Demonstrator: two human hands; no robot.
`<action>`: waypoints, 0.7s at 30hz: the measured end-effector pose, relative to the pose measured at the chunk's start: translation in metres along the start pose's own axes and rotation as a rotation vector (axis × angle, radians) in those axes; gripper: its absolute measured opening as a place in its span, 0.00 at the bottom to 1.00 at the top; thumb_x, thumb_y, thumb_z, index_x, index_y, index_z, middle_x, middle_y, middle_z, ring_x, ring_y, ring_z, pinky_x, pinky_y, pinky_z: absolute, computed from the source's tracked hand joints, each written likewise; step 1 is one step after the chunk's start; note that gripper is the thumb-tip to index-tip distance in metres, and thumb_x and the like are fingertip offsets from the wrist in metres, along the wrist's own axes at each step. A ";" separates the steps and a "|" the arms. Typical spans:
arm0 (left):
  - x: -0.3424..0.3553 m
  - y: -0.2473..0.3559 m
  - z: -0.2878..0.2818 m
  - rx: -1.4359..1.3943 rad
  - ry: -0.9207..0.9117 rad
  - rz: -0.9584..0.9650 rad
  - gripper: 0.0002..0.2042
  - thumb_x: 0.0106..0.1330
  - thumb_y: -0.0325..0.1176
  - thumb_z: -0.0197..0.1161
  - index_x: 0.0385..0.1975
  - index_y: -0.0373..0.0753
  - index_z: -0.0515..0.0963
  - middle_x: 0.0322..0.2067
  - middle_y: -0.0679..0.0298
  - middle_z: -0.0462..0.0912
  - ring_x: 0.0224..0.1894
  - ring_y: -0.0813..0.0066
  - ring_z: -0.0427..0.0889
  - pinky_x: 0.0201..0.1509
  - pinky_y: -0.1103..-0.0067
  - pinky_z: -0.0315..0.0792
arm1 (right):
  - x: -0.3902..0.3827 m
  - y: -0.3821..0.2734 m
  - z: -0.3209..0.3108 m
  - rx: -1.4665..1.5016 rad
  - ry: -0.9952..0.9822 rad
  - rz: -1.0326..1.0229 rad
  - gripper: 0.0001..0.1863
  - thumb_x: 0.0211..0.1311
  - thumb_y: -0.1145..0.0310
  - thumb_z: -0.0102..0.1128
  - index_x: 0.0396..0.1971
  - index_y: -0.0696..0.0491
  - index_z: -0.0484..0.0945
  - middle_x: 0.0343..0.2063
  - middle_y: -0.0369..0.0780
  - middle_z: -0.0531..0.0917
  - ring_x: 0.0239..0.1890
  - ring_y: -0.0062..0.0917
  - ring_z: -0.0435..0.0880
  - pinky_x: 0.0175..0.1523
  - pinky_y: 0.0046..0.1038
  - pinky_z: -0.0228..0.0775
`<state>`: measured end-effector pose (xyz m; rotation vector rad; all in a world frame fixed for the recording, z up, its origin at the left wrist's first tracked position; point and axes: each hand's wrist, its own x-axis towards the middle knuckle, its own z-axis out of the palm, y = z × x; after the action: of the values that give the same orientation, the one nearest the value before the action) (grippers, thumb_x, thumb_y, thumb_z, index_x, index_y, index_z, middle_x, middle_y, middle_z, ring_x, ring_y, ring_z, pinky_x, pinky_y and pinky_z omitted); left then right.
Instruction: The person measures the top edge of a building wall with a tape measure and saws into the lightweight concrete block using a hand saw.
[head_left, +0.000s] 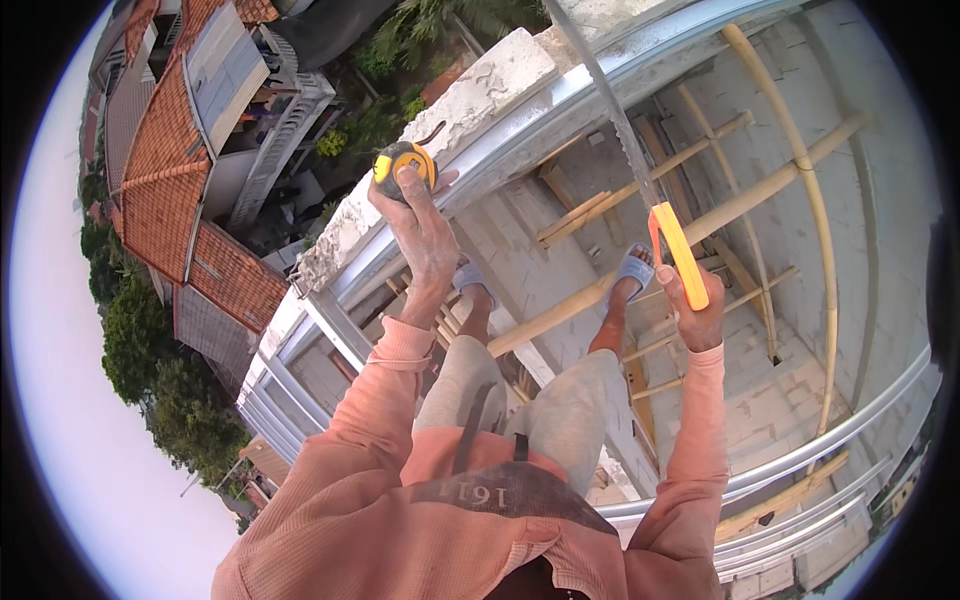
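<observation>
My left hand [415, 225] grips a yellow and black tape measure [408, 170] above the rough white wall top [475, 80] and a silver metal channel [600, 75], with a short dark strap or hook sticking up from the tape. My right hand [690, 305] is closed on the yellow and orange handle of a handsaw [679, 255]; its long toothed blade points up and away over the channel. Below, my feet in light blue slippers [632, 270] are set apart, near a horizontal bamboo pole [550, 320] and a beam.
Bamboo poles [800, 155] and timbers cross an open storey far below, with concrete block surfaces [730, 370]. Curved silver rails [830, 440] run along the lower right and left. Beyond the wall edge is a drop to tiled roofs [160, 210], a balcony and trees [140, 340].
</observation>
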<state>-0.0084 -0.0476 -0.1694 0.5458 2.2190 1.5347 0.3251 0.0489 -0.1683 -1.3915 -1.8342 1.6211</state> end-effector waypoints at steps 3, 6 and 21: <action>0.054 -0.031 0.003 0.190 0.146 0.128 0.35 0.79 0.62 0.46 0.62 0.29 0.60 0.51 0.51 0.75 0.52 0.66 0.78 0.61 0.72 0.70 | 0.033 0.006 0.008 0.061 -0.023 -0.030 0.21 0.69 0.54 0.69 0.30 0.60 0.80 0.17 0.30 0.71 0.21 0.16 0.66 0.27 0.25 0.60; 0.104 -0.051 0.022 0.306 0.141 0.031 0.38 0.78 0.64 0.45 0.65 0.29 0.59 0.49 0.46 0.78 0.50 0.58 0.80 0.59 0.69 0.71 | 0.049 -0.002 0.020 0.128 -0.013 0.037 0.22 0.69 0.53 0.70 0.30 0.60 0.80 0.18 0.29 0.70 0.23 0.14 0.65 0.27 0.24 0.59; 0.114 -0.057 0.064 0.622 0.235 0.046 0.33 0.78 0.64 0.40 0.65 0.37 0.57 0.45 0.42 0.84 0.52 0.41 0.81 0.61 0.58 0.68 | 0.111 -0.015 -0.004 0.086 -0.135 0.073 0.20 0.70 0.57 0.68 0.24 0.58 0.80 0.16 0.30 0.70 0.22 0.14 0.64 0.27 0.25 0.57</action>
<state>-0.0770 0.0436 -0.2549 0.6134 2.8924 0.9384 0.2691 0.1434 -0.1925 -1.3570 -1.7812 1.8495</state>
